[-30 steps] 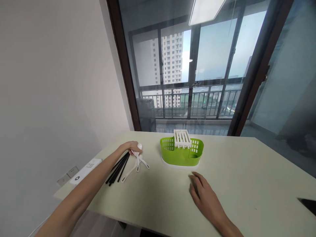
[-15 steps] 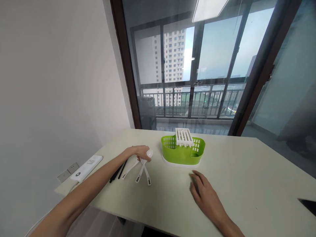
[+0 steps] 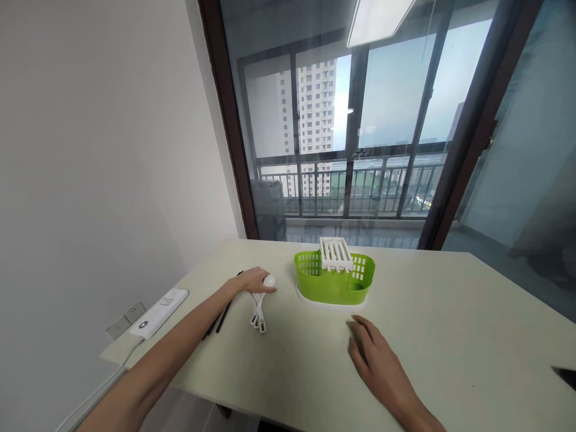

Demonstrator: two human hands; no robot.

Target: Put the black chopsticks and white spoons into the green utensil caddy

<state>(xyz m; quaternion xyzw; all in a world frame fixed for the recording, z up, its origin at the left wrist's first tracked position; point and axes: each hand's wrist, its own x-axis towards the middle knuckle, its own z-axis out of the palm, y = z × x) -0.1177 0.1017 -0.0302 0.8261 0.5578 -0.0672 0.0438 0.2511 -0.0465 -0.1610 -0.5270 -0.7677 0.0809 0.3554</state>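
My left hand [image 3: 252,280] is closed around several white spoons [image 3: 258,312] at the left of the table. Their handles point toward me in a narrow bundle, and one bowl shows beside the thumb; the other bowls are hidden under the hand. Thin black sticks [image 3: 224,316], perhaps chopsticks, lie beneath and beside my left forearm. My right hand [image 3: 377,363] rests on the tabletop with its fingers apart and holds nothing. Just beyond it stands a green slotted basket [image 3: 330,293] on a white base, with a white slatted rack [image 3: 335,255] across its middle.
A white box-shaped device [image 3: 158,313] with a cable lies at the table's left edge, near a wall socket [image 3: 134,312]. Behind the pale table [image 3: 432,306] are glass panels framed in brown. A dark pointed object [image 3: 564,376] enters at the right edge.
The spoons were fanned apart, with one lying off to the left; now their handles are drawn together under my left hand. My right hand has hardly moved.
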